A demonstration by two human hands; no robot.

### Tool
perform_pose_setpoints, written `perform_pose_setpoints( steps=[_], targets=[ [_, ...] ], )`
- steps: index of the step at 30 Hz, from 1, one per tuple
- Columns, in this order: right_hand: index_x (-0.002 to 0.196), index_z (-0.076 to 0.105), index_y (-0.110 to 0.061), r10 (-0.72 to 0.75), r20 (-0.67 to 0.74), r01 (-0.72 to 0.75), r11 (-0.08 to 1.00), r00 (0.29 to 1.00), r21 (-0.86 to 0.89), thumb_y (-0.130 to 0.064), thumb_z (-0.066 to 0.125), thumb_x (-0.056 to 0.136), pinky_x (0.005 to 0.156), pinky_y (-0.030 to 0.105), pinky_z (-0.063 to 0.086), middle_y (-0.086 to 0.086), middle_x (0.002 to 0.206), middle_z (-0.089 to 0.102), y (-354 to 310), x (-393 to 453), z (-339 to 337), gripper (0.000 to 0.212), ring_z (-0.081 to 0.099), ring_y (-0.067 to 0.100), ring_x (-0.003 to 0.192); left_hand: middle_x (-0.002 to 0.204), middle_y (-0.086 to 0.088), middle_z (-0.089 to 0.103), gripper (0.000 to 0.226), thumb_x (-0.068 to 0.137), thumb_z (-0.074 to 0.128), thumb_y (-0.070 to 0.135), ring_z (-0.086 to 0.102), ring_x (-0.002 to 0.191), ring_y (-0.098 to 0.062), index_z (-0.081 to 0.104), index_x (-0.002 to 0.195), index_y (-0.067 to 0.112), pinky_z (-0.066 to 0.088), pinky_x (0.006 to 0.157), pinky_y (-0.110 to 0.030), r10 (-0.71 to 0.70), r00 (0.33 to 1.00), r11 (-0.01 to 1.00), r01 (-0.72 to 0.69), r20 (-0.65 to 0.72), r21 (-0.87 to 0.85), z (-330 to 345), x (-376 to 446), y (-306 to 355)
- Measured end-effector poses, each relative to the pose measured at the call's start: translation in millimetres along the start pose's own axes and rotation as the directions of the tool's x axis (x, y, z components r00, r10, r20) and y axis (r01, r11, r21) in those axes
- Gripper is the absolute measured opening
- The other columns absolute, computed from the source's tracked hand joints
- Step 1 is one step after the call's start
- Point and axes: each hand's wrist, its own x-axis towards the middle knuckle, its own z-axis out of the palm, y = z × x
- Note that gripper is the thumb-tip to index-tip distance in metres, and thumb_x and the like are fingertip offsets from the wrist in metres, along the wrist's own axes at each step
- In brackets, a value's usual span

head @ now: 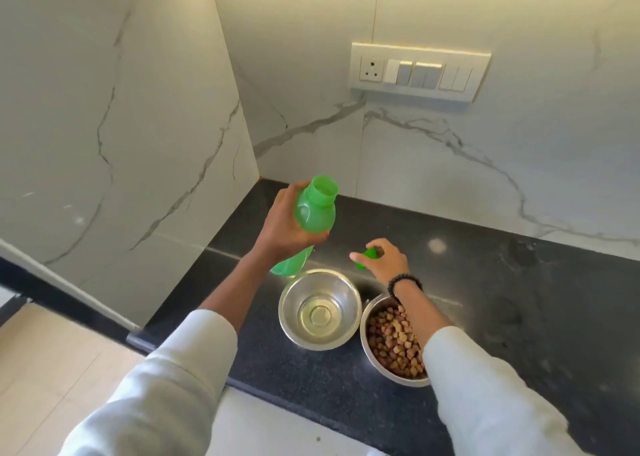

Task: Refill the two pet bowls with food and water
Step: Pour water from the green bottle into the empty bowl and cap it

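left fingers (313,237) clamp the uncapped green bottle (313,210); right hand (382,260) pinches its cap (367,256). kibble bowl (393,343), at 3 o'clock of the water bowl (320,310), looks filled; water seems shallow.

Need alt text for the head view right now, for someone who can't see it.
The left hand holds an uncapped green bottle above a steel bowl holding water, while the right hand holds the green cap. A second bowl beside it holds kibble.
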Motion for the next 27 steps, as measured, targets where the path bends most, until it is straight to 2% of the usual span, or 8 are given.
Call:
perform_pose_setpoints(
  steps=[4,11,13,17,19,21,24,27],
  targets=[
    [0.115,0.050,-0.015,0.034,0.006,-0.033,0.984,0.999,-0.174,-0.038,0.085,0.074,0.085,0.033,0.049,0.006,0.111,0.062,26,10,26,0.059,0.060,0.027,0.107,0.126,0.006,0.052,0.089,0.056,0.085,0.041,0.051,0.108,-0.007,0.042,0.134,0.035,0.035,0.086,-0.010,-0.025,0.999,0.999,0.023,-0.047,-0.045,6,0,-5],
    [0.137,0.045,-0.031,0.100,0.141,-0.018,0.871,0.985,-0.491,-0.046,0.071,0.086,0.088,0.036,0.048,0.008,0.127,0.063,25,36,25,0.060,0.059,0.030,0.113,0.123,0.008,0.057,0.088,0.059,0.087,0.043,0.057,0.111,-0.012,0.040,0.134,0.032,0.051,0.094,-0.035,-0.069,0.991,0.989,0.053,-0.113,-0.140,14,9,-1],
    [0.148,0.035,-0.025,0.049,0.188,0.036,0.905,0.981,-0.424,-0.038,0.075,0.085,0.104,0.041,0.043,0.009,0.145,0.050,20,40,19,0.076,0.050,0.029,0.130,0.123,0.008,0.058,0.088,0.060,0.087,0.043,0.058,0.112,-0.013,0.041,0.134,0.032,0.052,0.096,-0.039,-0.064,0.994,0.985,0.048,-0.093,-0.163,17,11,2],
    [0.156,0.018,-0.033,-0.303,0.307,0.308,0.951,0.902,0.036,-0.026,0.083,0.079,0.119,0.034,0.024,-0.006,0.161,0.023,-12,36,-15,0.101,0.022,0.010,0.147,0.122,0.007,0.060,0.088,0.059,0.088,0.044,0.059,0.112,-0.011,0.042,0.133,0.033,0.051,0.098,-0.038,-0.075,0.995,0.980,0.060,-0.071,-0.191,16,19,11],
    [0.153,0.011,-0.046,-0.445,0.367,0.429,0.894,0.817,0.129,-0.038,0.089,0.069,0.112,0.013,0.023,-0.026,0.156,0.022,-37,24,-28,0.115,0.021,-0.009,0.142,0.121,0.007,0.062,0.088,0.059,0.090,0.044,0.060,0.111,-0.011,0.043,0.133,0.033,0.051,0.097,-0.037,-0.083,0.995,0.972,0.067,-0.061,-0.224,19,24,21],
    [0.149,0.009,-0.051,-0.510,0.295,0.496,0.859,0.808,0.127,-0.049,0.092,0.060,0.097,-0.001,0.033,-0.038,0.143,0.032,-59,12,-33,0.121,0.034,-0.021,0.129,0.119,0.006,0.064,0.086,0.060,0.091,0.041,0.062,0.109,-0.011,0.044,0.132,0.032,0.052,0.097,-0.037,-0.087,0.996,0.960,0.075,-0.033,-0.268,27,27,35],
    [0.137,0.014,-0.052,-0.551,0.108,0.541,0.834,0.827,0.113,-0.048,0.091,0.056,0.087,0.010,0.049,-0.025,0.131,0.046,-73,3,-37,0.111,0.054,-0.012,0.113,0.119,0.003,0.066,0.085,0.062,0.092,0.035,0.065,0.110,-0.013,0.044,0.132,0.029,0.053,0.098,-0.041,-0.110,0.992,0.896,0.123,0.055,-0.427,40,24,49],
    [0.128,0.018,-0.059,-0.572,0.077,0.574,0.819,0.817,-0.009,-0.043,0.091,0.057,0.078,0.002,0.044,-0.025,0.123,0.050,-66,3,-49,0.104,0.054,-0.015,0.106,0.137,-0.007,0.058,0.090,0.071,0.086,0.034,0.058,0.125,-0.021,0.037,0.145,0.019,0.048,0.107,-0.045,-0.112,0.966,0.790,0.228,0.232,-0.569,41,15,39]
  ],
)
